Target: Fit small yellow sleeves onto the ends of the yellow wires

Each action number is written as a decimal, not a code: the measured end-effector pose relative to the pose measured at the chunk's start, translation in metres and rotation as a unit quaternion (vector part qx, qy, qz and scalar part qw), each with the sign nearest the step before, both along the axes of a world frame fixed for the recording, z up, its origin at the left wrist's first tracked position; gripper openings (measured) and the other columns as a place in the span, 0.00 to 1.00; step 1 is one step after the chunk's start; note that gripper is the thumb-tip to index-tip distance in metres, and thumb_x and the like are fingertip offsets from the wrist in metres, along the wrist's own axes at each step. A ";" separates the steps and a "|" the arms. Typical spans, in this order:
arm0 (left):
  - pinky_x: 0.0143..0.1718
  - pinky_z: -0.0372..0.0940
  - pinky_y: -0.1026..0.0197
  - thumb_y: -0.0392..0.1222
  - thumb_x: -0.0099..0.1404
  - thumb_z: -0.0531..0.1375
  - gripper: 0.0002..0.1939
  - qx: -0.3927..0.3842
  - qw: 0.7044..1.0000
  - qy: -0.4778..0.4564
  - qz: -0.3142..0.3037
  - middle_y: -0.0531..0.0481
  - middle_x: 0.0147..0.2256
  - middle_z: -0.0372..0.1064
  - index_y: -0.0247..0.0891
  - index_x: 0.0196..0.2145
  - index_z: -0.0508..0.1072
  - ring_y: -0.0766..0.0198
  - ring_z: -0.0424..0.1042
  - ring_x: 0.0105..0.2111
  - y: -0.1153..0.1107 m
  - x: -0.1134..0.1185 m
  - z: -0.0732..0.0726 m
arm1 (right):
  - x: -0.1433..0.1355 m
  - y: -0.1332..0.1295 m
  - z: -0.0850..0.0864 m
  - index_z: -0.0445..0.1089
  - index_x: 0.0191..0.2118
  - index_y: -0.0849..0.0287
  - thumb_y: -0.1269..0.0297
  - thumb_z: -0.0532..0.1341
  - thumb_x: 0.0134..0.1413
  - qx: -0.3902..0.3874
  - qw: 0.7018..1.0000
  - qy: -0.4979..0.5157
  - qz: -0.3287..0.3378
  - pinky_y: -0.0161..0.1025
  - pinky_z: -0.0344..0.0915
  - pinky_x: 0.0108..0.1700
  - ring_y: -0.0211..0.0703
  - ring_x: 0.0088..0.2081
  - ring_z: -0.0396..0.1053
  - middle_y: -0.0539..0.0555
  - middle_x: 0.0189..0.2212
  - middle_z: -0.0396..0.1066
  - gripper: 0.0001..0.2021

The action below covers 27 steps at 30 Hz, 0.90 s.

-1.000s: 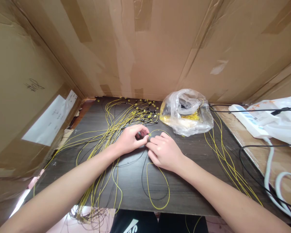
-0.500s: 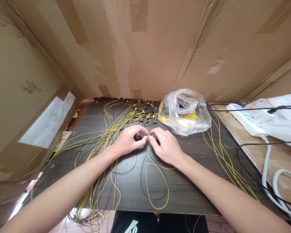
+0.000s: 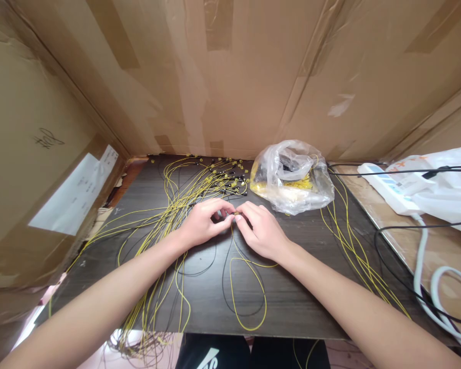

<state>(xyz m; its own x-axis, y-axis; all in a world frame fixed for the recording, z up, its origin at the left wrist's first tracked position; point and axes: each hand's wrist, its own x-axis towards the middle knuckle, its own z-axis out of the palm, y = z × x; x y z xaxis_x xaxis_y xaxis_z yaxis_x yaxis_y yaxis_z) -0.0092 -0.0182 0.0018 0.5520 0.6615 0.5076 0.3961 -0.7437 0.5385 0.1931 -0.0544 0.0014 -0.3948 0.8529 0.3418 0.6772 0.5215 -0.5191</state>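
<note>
Over the middle of the dark table [image 3: 292, 292], my left hand [image 3: 207, 221] and my right hand [image 3: 262, 229] meet fingertip to fingertip. Both pinch a small dark and yellow wire end [image 3: 235, 213], mostly covered by the fingers. From it a yellow wire [image 3: 266, 297] and a thin black wire hang down and loop on the table below. Left of my left hand lies a spread bundle of yellow wires [image 3: 165, 220], whose black tips and small yellow pieces [image 3: 230, 179] sit beyond my hands.
A clear plastic bag [image 3: 303, 200] with yellow pieces stands behind my right hand. More yellow wires [image 3: 353, 246] cross the table's right side. Farther right are a white power strip [image 3: 388, 189], its cable and a white bag [image 3: 453, 189]. Cardboard walls [image 3: 246, 92] enclose the back and left.
The fingertips of my right hand have closed slightly nearer to my left fingertips, covering more of the small piece. The view has shifted very slightly.
</note>
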 end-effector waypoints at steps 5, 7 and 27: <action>0.34 0.69 0.64 0.38 0.68 0.63 0.04 0.011 1.000 -0.002 0.000 0.51 0.33 0.75 0.37 0.41 0.76 0.67 0.72 0.30 0.000 0.000 0.001 | 0.000 0.001 -0.001 0.68 0.39 0.58 0.65 0.50 0.72 -0.022 1.000 0.016 0.013 0.41 0.56 0.42 0.44 0.38 0.68 0.53 0.37 0.73 0.11; 0.35 0.69 0.63 0.37 0.68 0.62 0.04 0.010 1.000 -0.002 0.001 0.51 0.33 0.75 0.37 0.40 0.75 0.67 0.72 0.30 -0.001 0.000 0.001 | 0.000 0.002 -0.002 0.66 0.36 0.58 0.64 0.48 0.73 -0.029 0.999 0.021 0.017 0.41 0.56 0.42 0.43 0.37 0.67 0.53 0.34 0.72 0.14; 0.35 0.68 0.63 0.38 0.70 0.62 0.05 0.046 0.999 -0.006 -0.008 0.51 0.31 0.74 0.36 0.41 0.77 0.67 0.71 0.28 0.000 0.000 0.000 | 0.001 0.004 -0.008 0.63 0.36 0.57 0.63 0.45 0.74 -0.021 0.999 0.028 0.035 0.42 0.58 0.42 0.44 0.36 0.67 0.53 0.33 0.71 0.15</action>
